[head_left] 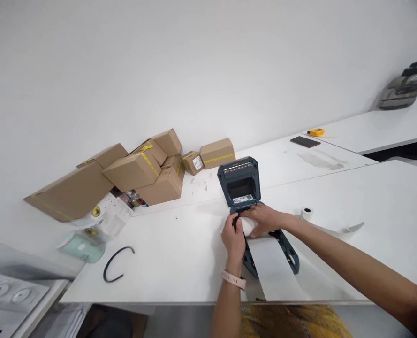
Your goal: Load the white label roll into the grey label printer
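Note:
A dark blue-grey label printer (291, 251) lies with its lid (241, 180) raised. Inside its bay sits a white paper roll (246, 226), partly covered by my hands. From the roll a wide paper strip (276, 270) runs forward over the printer's front to the table edge. My left hand (234, 238) grips the left side of the bay, fingers bent and thumb beside the roll. Across the top and right of the roll, my right hand (264, 219) is closed on it; some fingertips are hidden.
Cardboard boxes (132, 172) are piled at the back left. A small roll (307, 214) with a curled paper tail lies right of the printer. A black curved band (106, 270), green-labelled packet (83, 246), phone (305, 142), yellow tape measure (315, 132) and dark-lidded container (403, 89) stand around.

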A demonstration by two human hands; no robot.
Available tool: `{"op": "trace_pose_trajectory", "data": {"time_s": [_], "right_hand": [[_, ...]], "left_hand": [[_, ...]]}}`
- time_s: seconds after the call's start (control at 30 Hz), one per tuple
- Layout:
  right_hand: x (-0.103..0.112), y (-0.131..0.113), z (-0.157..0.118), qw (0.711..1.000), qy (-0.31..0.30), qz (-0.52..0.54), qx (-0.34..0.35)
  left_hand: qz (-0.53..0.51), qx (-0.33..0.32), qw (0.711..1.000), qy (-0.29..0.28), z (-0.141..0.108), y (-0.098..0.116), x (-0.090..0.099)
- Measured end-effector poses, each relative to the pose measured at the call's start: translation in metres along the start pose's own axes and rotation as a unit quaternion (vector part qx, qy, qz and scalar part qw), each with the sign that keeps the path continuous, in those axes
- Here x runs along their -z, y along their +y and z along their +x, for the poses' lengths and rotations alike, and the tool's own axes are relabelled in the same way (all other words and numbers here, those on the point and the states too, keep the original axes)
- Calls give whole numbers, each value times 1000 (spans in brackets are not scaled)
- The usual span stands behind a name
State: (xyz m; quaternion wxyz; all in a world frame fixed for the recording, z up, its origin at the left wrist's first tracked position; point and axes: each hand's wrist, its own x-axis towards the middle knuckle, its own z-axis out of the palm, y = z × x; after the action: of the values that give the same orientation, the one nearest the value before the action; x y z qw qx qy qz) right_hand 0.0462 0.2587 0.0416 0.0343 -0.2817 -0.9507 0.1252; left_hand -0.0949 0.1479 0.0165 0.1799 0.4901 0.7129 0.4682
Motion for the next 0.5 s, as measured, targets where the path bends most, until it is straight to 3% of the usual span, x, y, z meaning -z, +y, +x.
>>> {"op": "trace_pose_trajectory", "data": {"time_s": [0.5], "right_hand": [[1,-5,-3,999,48,17,4]], "left_hand": [[-60,-3,998,-6,0,-2,-1]]}}
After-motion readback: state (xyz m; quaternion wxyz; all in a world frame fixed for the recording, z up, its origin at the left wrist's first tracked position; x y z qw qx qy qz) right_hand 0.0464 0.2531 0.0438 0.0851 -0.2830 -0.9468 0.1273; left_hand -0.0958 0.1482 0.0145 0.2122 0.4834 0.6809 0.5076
